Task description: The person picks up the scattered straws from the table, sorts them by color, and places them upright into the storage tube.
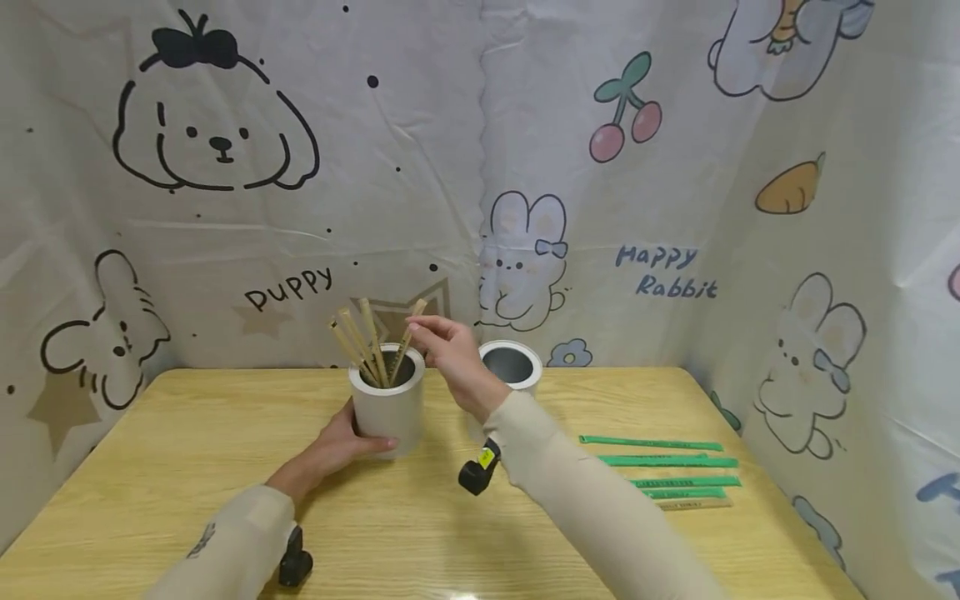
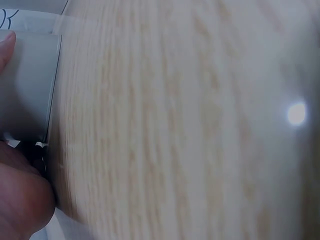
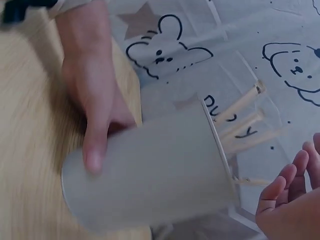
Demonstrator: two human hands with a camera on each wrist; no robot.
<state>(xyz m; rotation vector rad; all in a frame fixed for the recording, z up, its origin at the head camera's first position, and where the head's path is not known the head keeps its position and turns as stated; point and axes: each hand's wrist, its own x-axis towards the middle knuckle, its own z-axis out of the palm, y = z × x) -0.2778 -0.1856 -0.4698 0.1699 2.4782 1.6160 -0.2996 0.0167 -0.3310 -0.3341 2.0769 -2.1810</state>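
My left hand (image 1: 337, 446) grips a white cylindrical holder (image 1: 386, 417) low on its side, thumb across the front. Several narrow tan paper-wrapped sticks (image 1: 367, 337) lean out of its top towards the left. At the rim's right side, my right hand (image 1: 459, 354) pinches the upper part of another tan stick (image 1: 403, 350), whose lower end is inside the holder. In the right wrist view the holder (image 3: 150, 170) appears sideways, with the left thumb on its wall. The left wrist view catches only part of the holder (image 2: 30, 85) and of the left hand (image 2: 22, 205).
A second white holder (image 1: 537, 368) with a dark inside stands behind my right wrist, partly hidden. On the table's right side lie several green wrapped sticks (image 1: 667, 461) and a tan one (image 1: 693, 503), partly covered by my right sleeve. A printed curtain (image 1: 420, 208) hangs behind the wooden table (image 1: 187, 450).
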